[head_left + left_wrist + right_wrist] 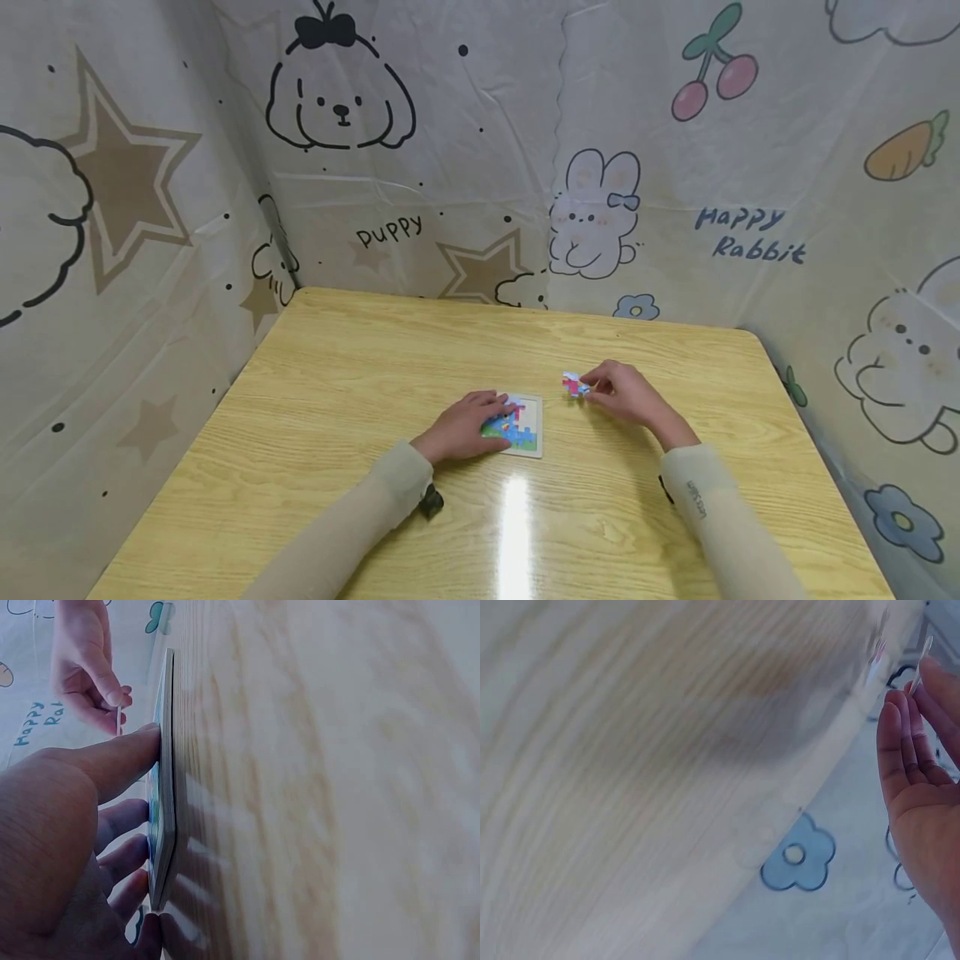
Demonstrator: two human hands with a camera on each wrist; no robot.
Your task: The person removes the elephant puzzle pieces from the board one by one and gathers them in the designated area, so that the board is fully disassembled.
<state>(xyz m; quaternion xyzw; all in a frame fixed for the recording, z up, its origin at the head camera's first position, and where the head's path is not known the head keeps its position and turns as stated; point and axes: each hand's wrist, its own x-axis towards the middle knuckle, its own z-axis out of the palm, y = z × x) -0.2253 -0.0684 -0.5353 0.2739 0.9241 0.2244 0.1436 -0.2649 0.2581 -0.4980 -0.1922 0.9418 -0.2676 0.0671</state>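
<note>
My left hand (pixel 465 425) lies across the left side of a small, square jigsaw puzzle board (pixel 539 429), fingers spread over its face. Blue, green and pink pieces fill part of the board, and a pale gap shows at its upper right. In the left wrist view, the thumb presses on the face of the board, seen edge-on. Off to the upper right, my right hand (pixel 630 396) pinches a pink, white and blue jigsaw piece (pixel 573 384) between thumb and fingers. It is held above the table, apart from the board; whether it is several joined pieces I cannot tell.
The light wooden table (pixel 375 350) carries a bright glare streak in front of the board. Printed cloth walls (pixel 450 167) stand at the back and both sides. A small dark object (pixel 431 502) sits at the left wrist.
</note>
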